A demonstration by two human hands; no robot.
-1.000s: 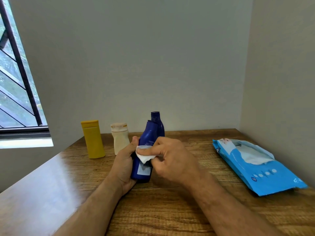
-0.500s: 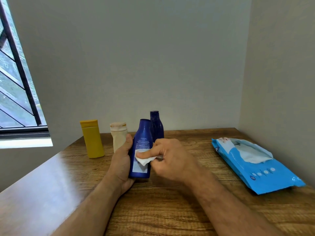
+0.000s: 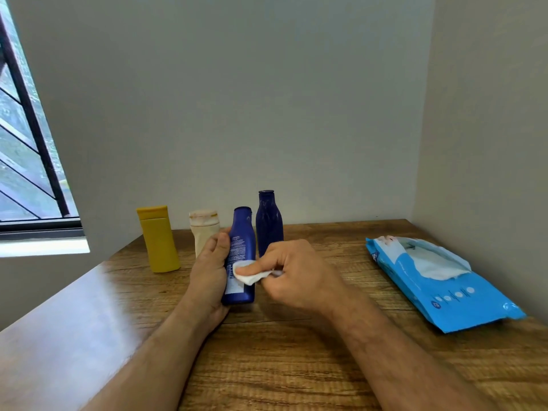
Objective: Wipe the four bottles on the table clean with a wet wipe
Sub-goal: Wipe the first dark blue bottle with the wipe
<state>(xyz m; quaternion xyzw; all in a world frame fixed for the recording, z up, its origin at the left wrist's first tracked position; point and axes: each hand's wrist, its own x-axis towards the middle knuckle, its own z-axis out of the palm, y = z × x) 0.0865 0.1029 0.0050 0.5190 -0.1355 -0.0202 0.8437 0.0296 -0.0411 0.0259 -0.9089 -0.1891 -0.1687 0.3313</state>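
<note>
From the head camera, the left hand [image 3: 209,272] holds a tall blue plastic bottle with a white label [image 3: 240,256]. Its grip is wrapped around the bottle's left side, with the thumb up near the shoulder. The bottle's bottom is low by the wooden counter [image 3: 296,366], but I cannot tell if it touches. Its long way runs up and down, and the top leans a tiny bit toward 1 o'clock.

The right hand [image 3: 292,275] pinches a small folded white wet wipe [image 3: 250,272] between its thumb and first fingers. The wipe presses on the bottle's right side, about halfway up. So the bottle lies at 9 o'clock from the right hand's grip, touching it. I think the wipe should next slide along the bottle's long way, up to 12 o'clock or down to 6 o'clock.

Just behind stands a darker blue plastic bottle [image 3: 269,223]. At 10 o'clock from the hands stand a short cream plastic bottle with a stained cap [image 3: 203,229] and a yellow plastic bottle with a flat cap [image 3: 158,240]. All three stand upright.

At 3 o'clock, well apart, lies a light blue soft pack of wet wipes [image 3: 444,289] with its flap open and a white wipe showing.

The held bottle's label has tiny print, too small to read. The pack has white dots and some marks I cannot read. I see no brand name clearly.
</note>
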